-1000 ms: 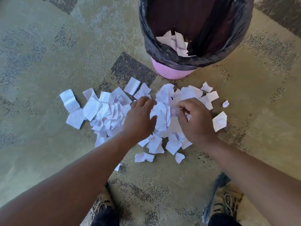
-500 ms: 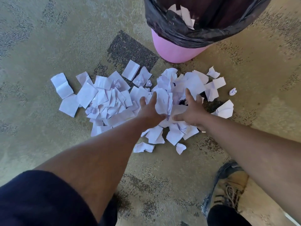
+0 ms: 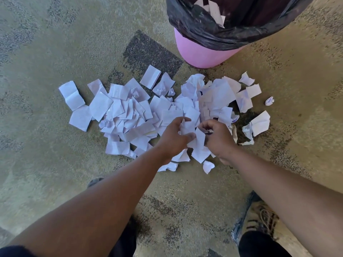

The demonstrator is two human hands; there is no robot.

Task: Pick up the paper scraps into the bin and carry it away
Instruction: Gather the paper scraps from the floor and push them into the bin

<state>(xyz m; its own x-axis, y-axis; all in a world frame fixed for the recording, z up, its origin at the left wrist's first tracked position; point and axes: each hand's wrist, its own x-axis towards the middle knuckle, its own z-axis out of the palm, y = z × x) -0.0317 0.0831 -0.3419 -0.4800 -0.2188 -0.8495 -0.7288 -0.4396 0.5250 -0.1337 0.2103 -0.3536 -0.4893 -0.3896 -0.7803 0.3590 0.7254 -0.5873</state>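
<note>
My left hand and right hand both curl around scraps at the pile's near edge on the carpet. The bin stands just beyond the pile, holding a few scraps. I can read no writing on the paper.

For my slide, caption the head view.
Both hands gather paper scraps on carpet beside a lined pink bin.

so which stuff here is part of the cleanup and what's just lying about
Part of the job:
- scraps heaped on the carpet
- bin, pink with a black liner, some scraps already inside
- left hand and right hand, gathering a handful

Just there:
- carpet
- shoes
</note>
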